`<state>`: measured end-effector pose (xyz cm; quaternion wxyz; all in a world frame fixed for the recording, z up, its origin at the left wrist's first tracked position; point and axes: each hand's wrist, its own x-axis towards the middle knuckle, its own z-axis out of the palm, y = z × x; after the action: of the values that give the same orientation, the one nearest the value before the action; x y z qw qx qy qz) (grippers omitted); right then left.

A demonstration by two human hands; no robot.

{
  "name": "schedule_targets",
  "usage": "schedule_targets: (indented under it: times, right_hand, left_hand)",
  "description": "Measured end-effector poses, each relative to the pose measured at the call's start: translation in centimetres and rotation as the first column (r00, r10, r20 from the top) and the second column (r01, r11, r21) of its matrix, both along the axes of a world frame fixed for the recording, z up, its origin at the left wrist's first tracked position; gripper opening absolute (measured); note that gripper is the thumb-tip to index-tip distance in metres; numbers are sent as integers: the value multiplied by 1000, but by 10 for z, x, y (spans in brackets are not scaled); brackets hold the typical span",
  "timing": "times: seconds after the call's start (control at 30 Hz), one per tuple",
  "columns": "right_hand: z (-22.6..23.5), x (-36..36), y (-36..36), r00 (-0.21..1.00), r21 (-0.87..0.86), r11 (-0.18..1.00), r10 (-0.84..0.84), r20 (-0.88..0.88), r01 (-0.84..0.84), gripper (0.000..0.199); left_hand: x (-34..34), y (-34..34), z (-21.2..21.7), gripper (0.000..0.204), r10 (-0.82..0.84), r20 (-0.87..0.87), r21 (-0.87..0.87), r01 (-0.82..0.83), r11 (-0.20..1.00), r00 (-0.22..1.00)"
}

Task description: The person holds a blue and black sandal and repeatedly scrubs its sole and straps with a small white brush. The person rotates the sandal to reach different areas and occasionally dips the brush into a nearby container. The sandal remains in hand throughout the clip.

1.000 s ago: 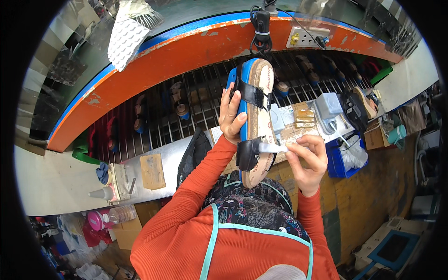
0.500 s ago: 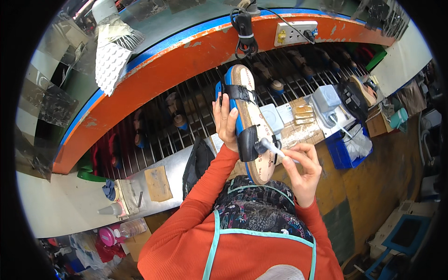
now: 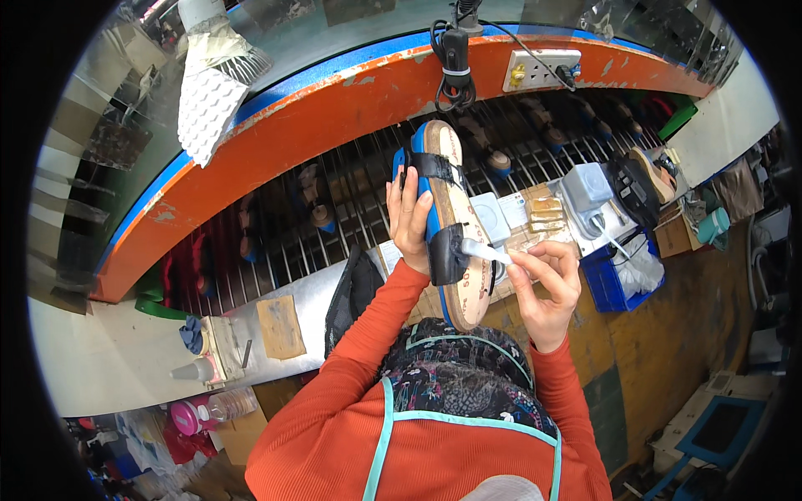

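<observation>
My left hand (image 3: 409,219) grips a sandal (image 3: 455,219) by its blue sole edge and holds it upright in front of me. The sandal has a tan footbed and two black straps. My right hand (image 3: 545,288) pinches a small white brush-like tool (image 3: 486,250) whose tip rests against the lower black strap. Both orange sleeves rise from the lower edge of the view.
Behind the sandal runs a metal-rod conveyor rack (image 3: 334,209) carrying shoe parts, under a curved orange and blue rail (image 3: 301,117). A grey box (image 3: 585,188), a blue bin (image 3: 622,280) and a finished sandal (image 3: 639,184) lie to the right. A plastic bottle (image 3: 219,407) lies lower left.
The view has swung, so the sandal and both hands sit more central. My right hand has brought the white tool onto the lower strap; my left hand keeps its hold.
</observation>
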<state>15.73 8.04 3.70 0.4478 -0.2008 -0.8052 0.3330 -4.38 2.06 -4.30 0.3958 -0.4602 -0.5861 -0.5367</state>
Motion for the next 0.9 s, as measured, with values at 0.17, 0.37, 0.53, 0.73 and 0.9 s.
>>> schedule_targets:
  times: [0.17,0.37,0.53,0.73,0.9]
  right_hand:
    - [-7,7,-3,1000,-19,1000,11,5,-11,23]
    - [-11,15,-8,1000,156,988,-6,-15,9,25]
    - [-12,5,2,994,-62,998,-3,-105,-3,22]
    - [-3,12,-5,996,-245,965,89,-17,-91,18]
    - [-5,16,-14,993,-298,947,118,-30,-121,17]
  left_hand:
    - [1,6,0,70,35,-22,-9,-35,999,999]
    - [10,12,-3,60,-72,131,59,65,996,989]
    - [13,14,-2,60,-160,166,67,150,986,973]
    - [14,2,6,54,-114,287,-26,127,992,951]
    - [15,-6,9,60,-16,380,-115,64,991,925]
